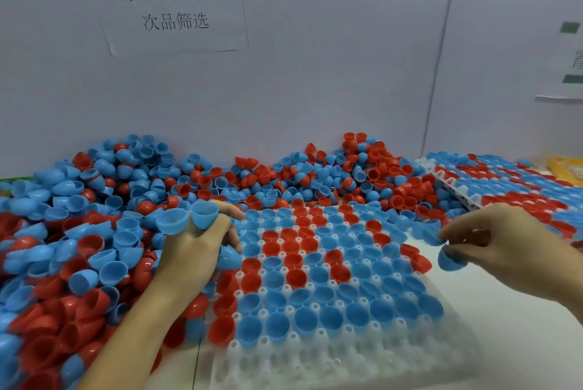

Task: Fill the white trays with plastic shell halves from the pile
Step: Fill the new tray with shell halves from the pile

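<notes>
Presently catalogued, one filling station with hands mid-load.

Left hand (195, 250): at the seam between pile and tray, fingers (225, 216) curled round a clutch of blue shell halves (187, 219), two sitting open side up on top of the fist and at least one more tucked beneath. Judged: a handful carried so several sockets can be fed without going back to the pile.

Right hand (504, 244): raised over the tray's right edge, fingertips pinching a single blue shell half (451, 260); likely being turned cup-up before seating.

Pile (82, 232): loose red and blue halves, heaped along the far wall and down the whole left side, spilling against the tray's left and far edges.

White tray (315, 361): centre of the worktop (504, 342), sockets filled cup-up in the far and middle rows, mixed red and blue; the nearest rows stand bare. Judged: well over half done, remaining work at the near edge.

Second tray (511, 187): far right, tilted, apparently full; exact count not legible.

Obstructions: stray halves lie on the worktop between the two trays, near the right hand; pile shells crowd the tray's left column, so a loose one could roll into a socket the wrong way up.

Surroundings: paper sign (167, 1) with printed characters on the wall panel; a second sheet (568, 74) at far right, cut off by the frame; a yellow object (568, 168) beyond the second tray, unidentified.
</notes>
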